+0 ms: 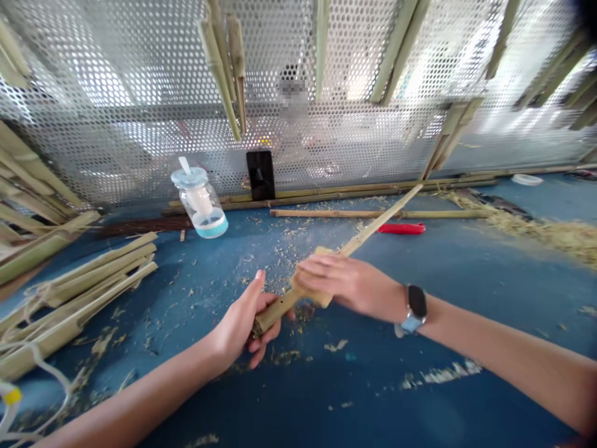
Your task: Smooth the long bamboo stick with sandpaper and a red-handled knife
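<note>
A long bamboo stick (pixel 373 227) runs from the centre up to the right, its thicker end nearest me. My left hand (pixel 249 317) is wrapped loosely round this thick end from below, with the thumb pointing up. Farther along, my right hand (pixel 340 280) presses a yellowish sheet (pixel 323 297) round the stick; the fingers are slightly blurred. A watch (pixel 416 302) is on the right wrist. Shavings lie scattered on the blue table (pixel 364 404) about the hands.
Bamboo bundles (pixel 84 286) lie at the left, near a white cable (pixel 51 367). Behind stand a lidded jar (pixel 200 202) and a phone (pixel 261 175) against the perforated metal screen (pixel 163 118). A red-handled tool (pixel 402 229) and shavings (pixel 555 236) lie at the right.
</note>
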`<state>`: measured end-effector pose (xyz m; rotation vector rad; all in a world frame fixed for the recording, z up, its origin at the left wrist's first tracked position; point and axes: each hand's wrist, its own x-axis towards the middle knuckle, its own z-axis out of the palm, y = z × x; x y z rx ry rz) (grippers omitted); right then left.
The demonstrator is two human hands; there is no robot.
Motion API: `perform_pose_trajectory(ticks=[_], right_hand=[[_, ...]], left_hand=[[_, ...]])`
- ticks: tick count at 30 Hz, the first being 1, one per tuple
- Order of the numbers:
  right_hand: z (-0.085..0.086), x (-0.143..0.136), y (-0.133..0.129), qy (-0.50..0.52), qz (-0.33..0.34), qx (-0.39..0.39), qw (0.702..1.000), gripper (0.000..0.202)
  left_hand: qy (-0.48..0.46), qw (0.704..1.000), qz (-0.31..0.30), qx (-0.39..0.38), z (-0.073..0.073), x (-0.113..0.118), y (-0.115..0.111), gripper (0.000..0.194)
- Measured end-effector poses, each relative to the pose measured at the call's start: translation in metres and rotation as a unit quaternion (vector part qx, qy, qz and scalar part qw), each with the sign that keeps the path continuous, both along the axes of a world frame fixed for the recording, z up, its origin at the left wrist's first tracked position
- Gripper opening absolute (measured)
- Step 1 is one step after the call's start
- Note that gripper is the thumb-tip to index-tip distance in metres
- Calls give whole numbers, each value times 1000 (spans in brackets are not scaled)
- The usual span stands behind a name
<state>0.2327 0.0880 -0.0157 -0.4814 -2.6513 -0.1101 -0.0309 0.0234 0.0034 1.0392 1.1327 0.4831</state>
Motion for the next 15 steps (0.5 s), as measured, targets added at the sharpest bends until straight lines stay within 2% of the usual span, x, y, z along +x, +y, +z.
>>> perform_pose_trajectory(ticks=[2,4,9,12,15], right_hand=[[-3,28,21,15,-46,-4,999,64],[-7,44,30,15,-70,2,997,61],[-11,43,18,-9,-107,21,994,52],[-12,47,18,-6,-82,33,996,46],[-10,61,30,30,-91,29,995,42]], left_hand=[[17,999,-28,7,1,0,1,76],[47,997,-55,19,1,0,0,67],[171,977,-107,67,4,5,-8,50],[283,941,-119,145,16,9,-11,43],[388,884,-76,249,35,10,-12,36]])
